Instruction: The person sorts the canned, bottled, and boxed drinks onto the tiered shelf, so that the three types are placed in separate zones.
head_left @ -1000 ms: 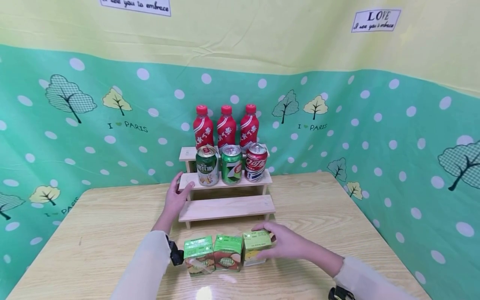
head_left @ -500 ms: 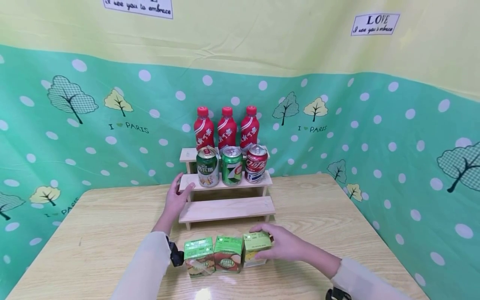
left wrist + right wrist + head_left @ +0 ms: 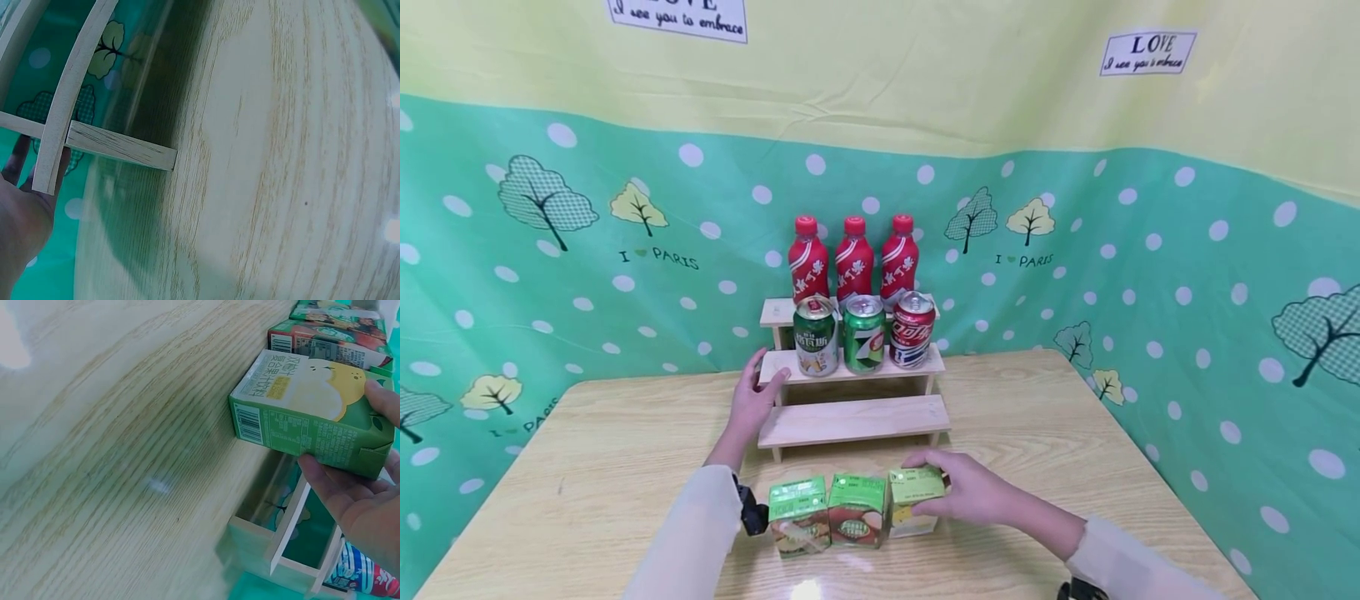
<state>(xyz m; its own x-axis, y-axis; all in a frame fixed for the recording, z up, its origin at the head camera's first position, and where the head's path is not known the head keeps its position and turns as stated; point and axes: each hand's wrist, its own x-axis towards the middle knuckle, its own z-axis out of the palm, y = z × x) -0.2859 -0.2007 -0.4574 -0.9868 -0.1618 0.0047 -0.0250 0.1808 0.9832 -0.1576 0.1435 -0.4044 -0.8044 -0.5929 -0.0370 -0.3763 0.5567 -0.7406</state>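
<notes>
My left hand grips the left end of the middle step of a three-tier wooden display stand, thumb on top of the board. In the left wrist view, the fingers show behind the stand's wooden pieces. At the front, my right hand holds a yellow-green juice box between thumb and fingers. It is the rightmost of three; a middle juice box and a left juice box, both green-topped, stand close beside it.
Three cans, a dark green one, a green one and a red one, stand on the middle step. Behind them are three red bottles on the top step. A patterned curtain backs the wooden table.
The head view has tipped up slightly, so everything appears a little lower. The right hand and its juice box have shifted very slightly right; the left hand keeps its hold.
</notes>
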